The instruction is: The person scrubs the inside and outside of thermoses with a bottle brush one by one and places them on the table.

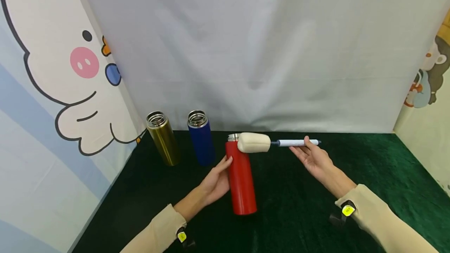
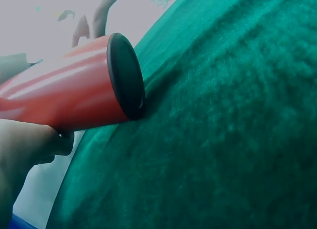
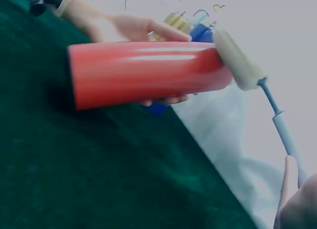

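Note:
My left hand (image 1: pixel 216 182) grips a red bottle (image 1: pixel 241 180) around its upper side; the bottle leans slightly, its steel mouth uncapped at the top. In the left wrist view the dark base (image 2: pixel 128 75) of the bottle shows close over the green cloth. My right hand (image 1: pixel 314 159) holds a sponge bottle brush by its light handle (image 1: pixel 291 143), thumb on top. The brush lies level, and its cream sponge head (image 1: pixel 254 142) overlaps the bottle's neck in the head view. From the right wrist, the sponge (image 3: pixel 237 61) appears right at the bottle's mouth end.
A gold bottle (image 1: pixel 163 139) and a blue bottle (image 1: pixel 201 139), both uncapped, stand at the back left. Dark green cloth (image 1: pixel 291 206) covers the table. A pale curtain (image 1: pixel 263 50) hangs behind it, with printed cartoon panels (image 1: pixel 52 89) at the sides.

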Demonstrator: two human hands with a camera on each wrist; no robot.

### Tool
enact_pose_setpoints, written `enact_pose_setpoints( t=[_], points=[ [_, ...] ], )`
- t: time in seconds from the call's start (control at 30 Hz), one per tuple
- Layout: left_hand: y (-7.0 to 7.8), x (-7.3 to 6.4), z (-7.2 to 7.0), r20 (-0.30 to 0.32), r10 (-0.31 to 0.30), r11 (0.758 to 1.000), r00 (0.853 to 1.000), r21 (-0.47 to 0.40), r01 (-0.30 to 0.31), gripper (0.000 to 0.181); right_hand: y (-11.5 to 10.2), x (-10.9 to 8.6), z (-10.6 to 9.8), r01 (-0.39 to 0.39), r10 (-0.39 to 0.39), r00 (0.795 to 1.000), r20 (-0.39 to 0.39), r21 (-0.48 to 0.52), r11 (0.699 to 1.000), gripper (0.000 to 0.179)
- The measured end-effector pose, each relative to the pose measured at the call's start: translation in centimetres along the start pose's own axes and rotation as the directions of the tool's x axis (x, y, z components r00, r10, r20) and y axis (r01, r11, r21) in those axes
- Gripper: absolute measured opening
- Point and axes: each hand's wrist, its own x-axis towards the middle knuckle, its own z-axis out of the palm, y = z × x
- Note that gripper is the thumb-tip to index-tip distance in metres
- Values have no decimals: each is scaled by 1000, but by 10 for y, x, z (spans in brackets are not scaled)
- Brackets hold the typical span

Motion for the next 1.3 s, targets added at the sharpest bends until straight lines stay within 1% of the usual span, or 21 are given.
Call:
enact_pose_setpoints(
  t=[0.07,0.17,0.2,0.27,0.37,0.43,0.53,0.63,0.73,0.87,0.97,1.1,1.2,1.3],
  points=[
    [0,0,-1,-10,1,1000,1000,-4,-1,56,5,1,-6,-12,11,1000,-12,-72,997,36],
    [0,0,-1,-36,12,1000,999,-8,-12,52,13,1,-17,-19,18,1000,-8,-219,975,36],
    [0,0,-2,-39,20,1000,999,-15,-20,51,15,0,-21,-17,18,1000,-1,-272,962,37],
    [0,1,-1,-39,37,998,999,-45,-39,50,18,0,-29,-2,7,1000,13,-380,925,37],
    [0,2,-1,-36,48,995,998,-87,-51,49,21,-2,-39,17,-1,999,32,-497,868,37],
    [0,3,0,-31,46,994,998,-95,-49,50,22,-4,-45,24,-5,999,36,-539,842,36],
    [-1,4,0,-23,43,996,999,-77,-44,54,22,-6,-50,28,-4,999,43,-574,818,33],
    [-3,5,0,-17,37,996,999,-79,-38,56,23,-7,-52,34,-13,999,40,-596,802,33],
    [-4,6,0,-13,34,994,999,-101,-36,54,25,-6,-52,36,-19,999,34,-607,794,37],
    [-4,7,0,-24,23,993,999,-113,-26,53,27,0,-43,28,-24,1000,15,-575,818,41],
    [-4,8,1,-27,17,994,1000,-104,-19,53,26,6,-32,36,-40,999,4,-513,858,38],
    [-5,9,2,-7,18,995,1000,-97,-19,52,20,12,-15,48,-56,998,-9,-407,912,32],
    [-6,8,1,1,14,995,1000,-99,-14,51,15,13,-5,50,-60,998,-18,-343,938,29],
    [-6,7,1,6,15,996,1000,-91,-14,48,10,12,3,48,-53,999,-9,-271,962,28]
  ],
)
